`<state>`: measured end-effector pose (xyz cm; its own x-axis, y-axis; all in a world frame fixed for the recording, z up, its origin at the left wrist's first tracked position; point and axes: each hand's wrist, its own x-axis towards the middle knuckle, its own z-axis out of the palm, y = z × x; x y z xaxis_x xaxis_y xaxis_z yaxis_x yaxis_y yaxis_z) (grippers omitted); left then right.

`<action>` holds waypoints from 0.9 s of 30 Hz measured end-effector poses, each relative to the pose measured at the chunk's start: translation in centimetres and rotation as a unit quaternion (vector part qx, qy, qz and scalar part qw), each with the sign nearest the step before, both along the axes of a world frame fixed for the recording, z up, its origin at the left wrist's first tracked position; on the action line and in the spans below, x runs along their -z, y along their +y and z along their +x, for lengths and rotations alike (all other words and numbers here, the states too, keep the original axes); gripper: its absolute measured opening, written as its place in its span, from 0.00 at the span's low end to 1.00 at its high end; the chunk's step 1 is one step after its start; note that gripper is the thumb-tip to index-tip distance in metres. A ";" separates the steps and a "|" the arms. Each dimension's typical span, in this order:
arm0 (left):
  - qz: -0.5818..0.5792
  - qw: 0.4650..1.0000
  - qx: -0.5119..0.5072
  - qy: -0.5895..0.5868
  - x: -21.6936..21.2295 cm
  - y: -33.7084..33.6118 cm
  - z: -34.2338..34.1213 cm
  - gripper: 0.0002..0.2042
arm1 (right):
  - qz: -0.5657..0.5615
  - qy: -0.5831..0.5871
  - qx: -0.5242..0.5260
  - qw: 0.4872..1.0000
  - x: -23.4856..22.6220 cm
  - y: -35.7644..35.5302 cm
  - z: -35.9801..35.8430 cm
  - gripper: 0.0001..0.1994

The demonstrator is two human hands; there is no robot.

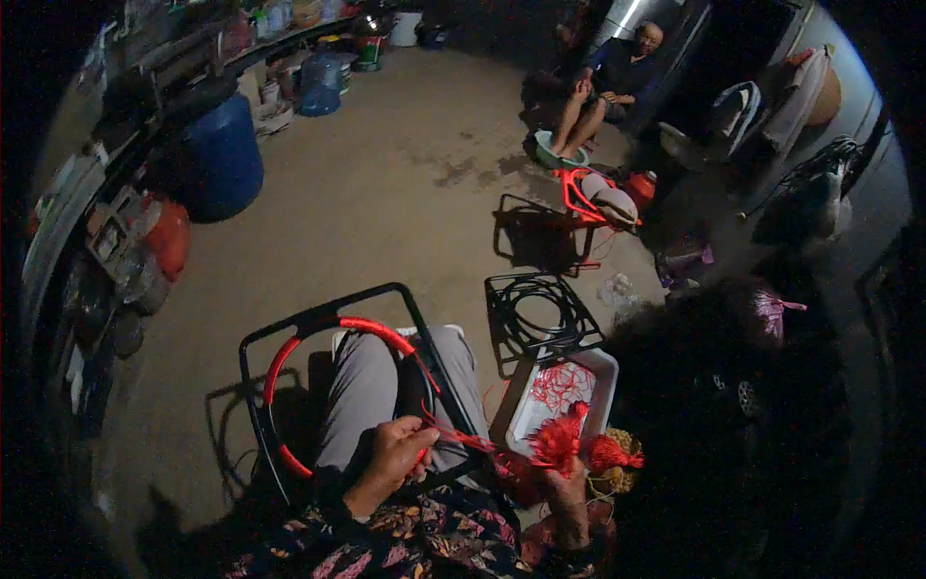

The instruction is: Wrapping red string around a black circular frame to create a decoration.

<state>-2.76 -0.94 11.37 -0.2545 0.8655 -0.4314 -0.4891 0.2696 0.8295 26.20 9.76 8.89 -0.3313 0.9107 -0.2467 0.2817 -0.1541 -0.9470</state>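
The black square metal frame with a ring inside it point(289, 333) lies across the person's lap, and the ring is partly wrapped in bright red cord point(371, 328), red along its left and top arc, bare black on the right. The frame tilts, its far corner up and left, its near edge down by the hands.

The left hand point(391, 454) sits right on the ring's near right arc, fingers curled and closed around the wrapped rim, pinching the cord where it leaves the ring. From there a taut red strand point(463, 439) runs rightward, low and almost level, to the right hand point(569, 482). That hand is closed too, gripping a fluffy red tassel bundle point(559, 439), with a second red tassel point(610, 454) just beside it.

So the left hand is the one on the ring; the right stands off to the right and holds the cord's supply end.

Just beyond the right hand, a white rectangular tray point(600, 362) holds loose red thread. Farther off lies a bare black frame with ring point(540, 314) on the concrete floor point(386, 174), and well beyond, another person sits by a basin.
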 end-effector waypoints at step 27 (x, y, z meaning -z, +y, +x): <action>-0.058 0.997 -0.006 -0.042 -0.2 0.8 -0.2 0.10 | -0.029 -0.034 -0.085 0.995 0.5 1.2 -3.7 0.20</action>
